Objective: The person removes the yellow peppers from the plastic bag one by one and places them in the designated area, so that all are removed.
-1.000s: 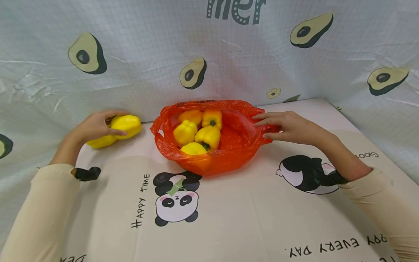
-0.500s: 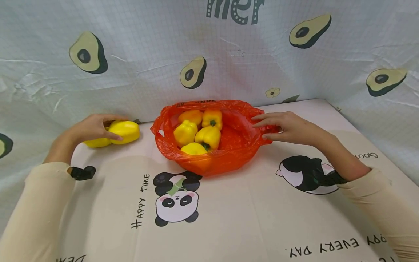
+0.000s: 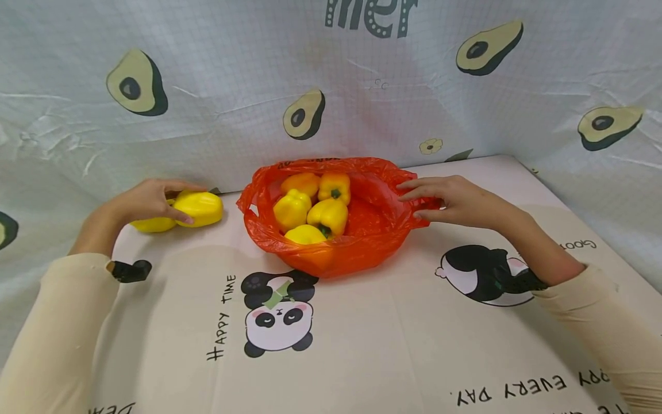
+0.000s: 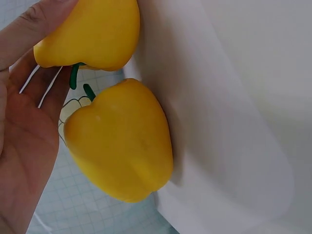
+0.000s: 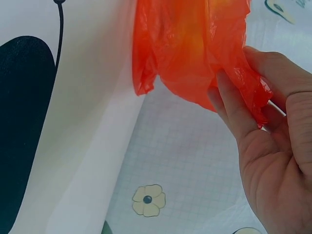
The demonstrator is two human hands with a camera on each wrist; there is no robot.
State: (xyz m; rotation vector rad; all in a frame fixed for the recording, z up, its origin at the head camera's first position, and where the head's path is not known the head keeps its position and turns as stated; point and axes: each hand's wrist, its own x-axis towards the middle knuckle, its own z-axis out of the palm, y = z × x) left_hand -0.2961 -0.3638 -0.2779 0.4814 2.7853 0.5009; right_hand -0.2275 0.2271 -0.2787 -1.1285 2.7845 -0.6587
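At the left of the head view my left hand (image 3: 142,202) grips a yellow bell pepper (image 3: 200,208), thumb on its near side and fingers over the back. Just behind that hand lies a second yellow pepper (image 4: 122,141), apart from the held one in the left wrist view. A red plastic bag (image 3: 357,259) stands wide-mouthed mid-table with several yellow peppers (image 3: 292,210) inside, one of them more orange. My right hand (image 3: 455,201) holds the bag's right rim; in the right wrist view the red film passes between its fingers (image 5: 234,105).
The bag and peppers stand on a pale table cover (image 3: 362,345) printed with pandas and lettering. Close behind them rises a white curtain (image 3: 217,75) with avocado prints, along the table's back edge.
My left hand has shifted slightly left, and the pepper in it has come a little lower. My right hand and the bag keep their places.
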